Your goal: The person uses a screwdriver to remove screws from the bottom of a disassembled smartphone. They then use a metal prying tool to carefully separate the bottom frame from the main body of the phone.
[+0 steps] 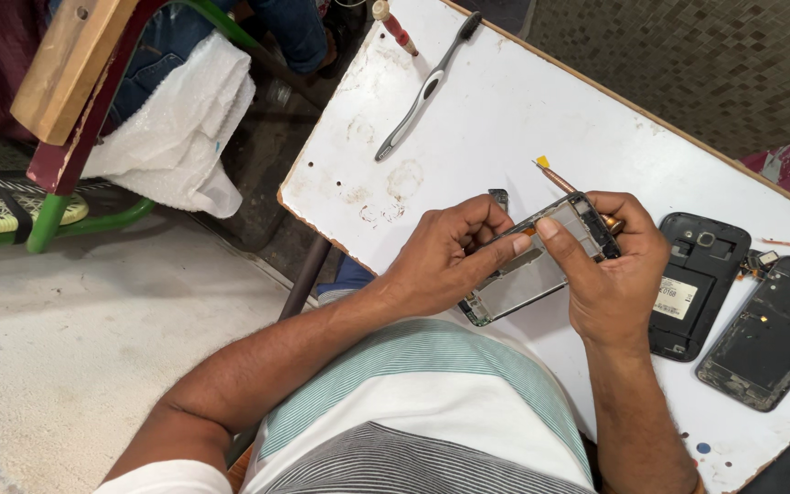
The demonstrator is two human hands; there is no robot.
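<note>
Both my hands hold a dismantled phone frame (pixel 532 274), a thin grey rectangle with a silvery inner plate, just above the white table (pixel 505 110). My left hand (pixel 445 261) grips its left long edge, thumb and fingers curled over it. My right hand (pixel 610 274) clasps the frame's far end, thumb pressed on its upper edge, and also holds a thin screwdriver (pixel 555 177) whose tip points away to the upper left. A small dark part (pixel 499 196) lies on the table just beyond my left hand.
A black phone back cover (pixel 701 274) and another opened dark phone body (pixel 770 334) lie right of my hands. A grey toothbrush (pixel 422 91) and a red-handled tool (pixel 395 26) rest at the table's far end. A white cloth (pixel 180 128) drapes over a chair at left.
</note>
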